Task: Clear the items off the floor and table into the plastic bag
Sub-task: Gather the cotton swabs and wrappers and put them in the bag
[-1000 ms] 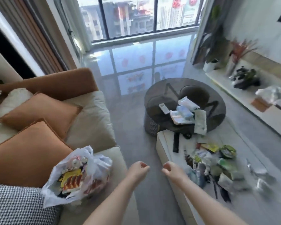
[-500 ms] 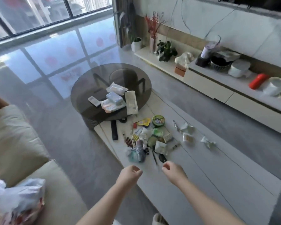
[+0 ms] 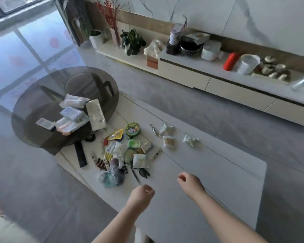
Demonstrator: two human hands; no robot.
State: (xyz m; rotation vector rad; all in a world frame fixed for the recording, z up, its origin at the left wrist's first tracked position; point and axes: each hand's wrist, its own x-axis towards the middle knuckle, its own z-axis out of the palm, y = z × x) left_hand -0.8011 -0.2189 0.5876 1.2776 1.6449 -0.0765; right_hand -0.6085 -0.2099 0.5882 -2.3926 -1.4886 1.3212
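White stone worktop (image 3: 209,174): long and low, carrying a litter heap toward 10 o'clock of centre.
Litter heap (image 3: 125,153): mixed wrappers, foil sachets, small packets, blister strips; bright greens, yellows, whites; overlapping and loosely piled.
Round green tin (image 3: 132,128): at 12 o'clock of the heap, lid up, touching the pile edge.
Crumpled tissues (image 3: 190,139): scattered at 2 o'clock of the heap, apart from it.
Dark glass round worktop (image 3: 42,95): at 10 o'clock of the heap, bearing soft tissue packs (image 3: 74,114) stacked and leaning.
Black remote (image 3: 80,154): flat on the white stone, at 9 o'clock of the heap.
Handling, judged: wrappers light, thin, slippery, likely to slide or scatter; best gathered by scooping from underneath or pinching several edges together. Tissues soft, crushable, safe anywhere. Tin stiff, heavier; best taken across the rim.
Left hand (image 3: 141,193): fingers loosely curled, holding nothing, above the worktop's near edge at 6 o'clock of the heap.
Right hand (image 3: 189,184): fingers loosely curled, holding nothing, at 5 o'clock of the heap.
Plastic bag: not in view.
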